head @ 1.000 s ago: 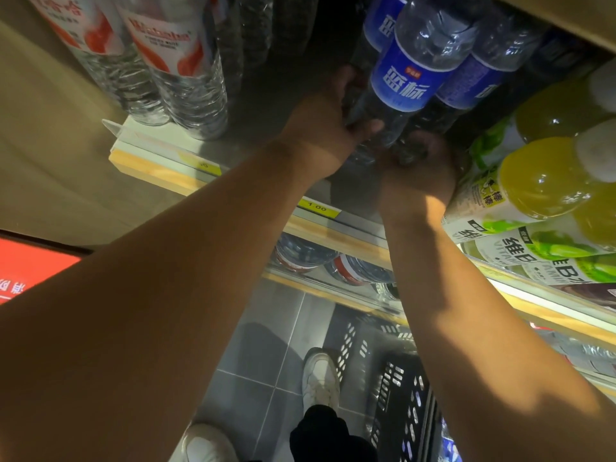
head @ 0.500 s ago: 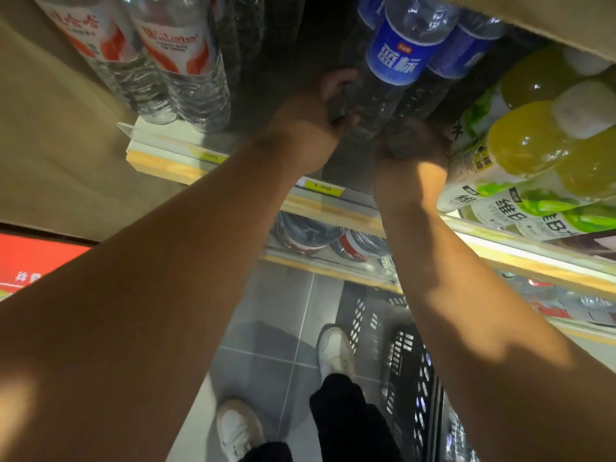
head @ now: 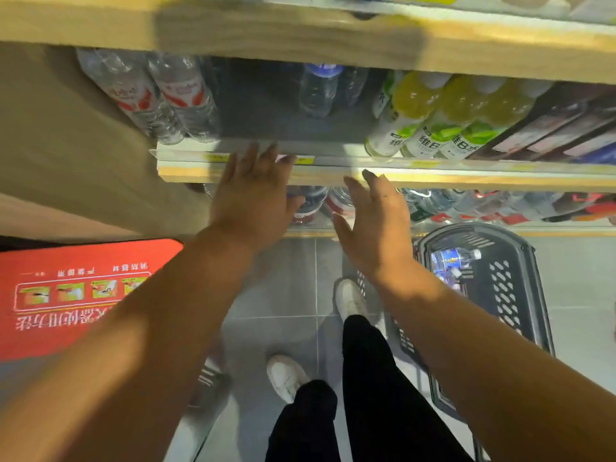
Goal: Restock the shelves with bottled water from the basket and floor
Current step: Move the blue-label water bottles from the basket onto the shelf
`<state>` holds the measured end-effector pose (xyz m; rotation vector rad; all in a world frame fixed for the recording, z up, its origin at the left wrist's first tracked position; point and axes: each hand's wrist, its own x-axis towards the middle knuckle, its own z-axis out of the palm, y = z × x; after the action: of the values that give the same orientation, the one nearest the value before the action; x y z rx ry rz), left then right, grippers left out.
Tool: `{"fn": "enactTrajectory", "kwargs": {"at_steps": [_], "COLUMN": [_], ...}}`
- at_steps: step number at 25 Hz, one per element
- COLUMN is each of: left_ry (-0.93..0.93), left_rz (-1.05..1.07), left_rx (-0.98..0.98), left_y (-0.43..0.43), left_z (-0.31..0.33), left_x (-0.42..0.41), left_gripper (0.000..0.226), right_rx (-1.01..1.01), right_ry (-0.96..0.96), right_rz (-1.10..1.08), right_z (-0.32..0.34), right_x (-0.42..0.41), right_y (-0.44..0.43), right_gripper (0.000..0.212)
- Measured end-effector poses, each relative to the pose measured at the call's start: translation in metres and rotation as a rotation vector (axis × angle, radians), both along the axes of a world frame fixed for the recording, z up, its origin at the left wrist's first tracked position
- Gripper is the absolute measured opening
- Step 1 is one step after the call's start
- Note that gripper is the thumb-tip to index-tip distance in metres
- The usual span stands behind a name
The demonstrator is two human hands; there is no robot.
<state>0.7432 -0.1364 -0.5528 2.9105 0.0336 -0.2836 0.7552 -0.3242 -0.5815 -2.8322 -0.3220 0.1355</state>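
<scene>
Blue-labelled water bottles (head: 318,90) stand deep on the middle shelf (head: 333,168), in a gap between red-labelled water bottles (head: 156,95) and yellow-green drink bottles (head: 433,118). My left hand (head: 253,198) hovers in front of the shelf's front edge with fingers spread and holds nothing. Beside it, my right hand (head: 376,221) is also empty, fingers straight. A dark plastic basket (head: 510,285) on the floor at the right holds blue-labelled water bottles (head: 450,260).
A wooden shelf board (head: 300,31) juts out overhead. The lower shelf holds more bottles (head: 433,203). A red box (head: 76,291) with printed text sits at the left. My white shoes (head: 286,375) stand on grey floor tiles next to the basket.
Both hands have let go of the blue-labelled bottles and pulled back out of the shelf, fingers now spread. The view has tilted down and drawn away from the shelf.
</scene>
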Motion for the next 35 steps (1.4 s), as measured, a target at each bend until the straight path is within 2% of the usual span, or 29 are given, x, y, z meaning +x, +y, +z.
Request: {"fn": "enactTrajectory", "kwargs": {"at_steps": [4, 7, 10, 15, 17, 20, 26, 35], "left_ry": [0.035, 0.067, 0.223, 0.274, 0.279, 0.284, 0.381, 0.537], "left_rz": [-0.047, -0.1, -0.18, -0.41, -0.498, -0.62, -0.834, -0.889], "left_rx": [-0.043, -0.035, -0.004, -0.039, -0.043, 0.012, 0.077, 0.262], "left_y": [-0.031, -0.066, -0.11, -0.206, -0.248, -0.309, -0.407, -0.442], "left_z": [0.019, 0.018, 0.016, 0.0, -0.008, -0.022, -0.066, -0.159], "left_x": [-0.053, -0.075, -0.067, -0.044, -0.039, -0.03, -0.014, 0.037], "left_gripper": [0.058, 0.061, 0.066, 0.062, 0.059, 0.059, 0.059, 0.058], "right_rx": [-0.068, -0.053, -0.122, -0.174, -0.126, -0.005, 0.054, 0.102], "right_ry": [0.179, 0.193, 0.258, 0.403, 0.483, 0.483, 0.581, 0.71], "right_rz": [-0.089, -0.178, -0.281, -0.447, -0.525, -0.671, -0.855, -1.001], "right_z": [0.01, 0.011, 0.009, -0.005, -0.012, -0.02, -0.051, -0.133], "right_x": [-0.051, -0.081, -0.103, -0.122, -0.126, -0.134, -0.145, -0.144], "right_y": [-0.044, -0.087, -0.131, -0.203, -0.238, -0.282, -0.361, -0.382], "right_gripper": [0.063, 0.063, 0.066, 0.065, 0.066, 0.062, 0.066, 0.067]}}
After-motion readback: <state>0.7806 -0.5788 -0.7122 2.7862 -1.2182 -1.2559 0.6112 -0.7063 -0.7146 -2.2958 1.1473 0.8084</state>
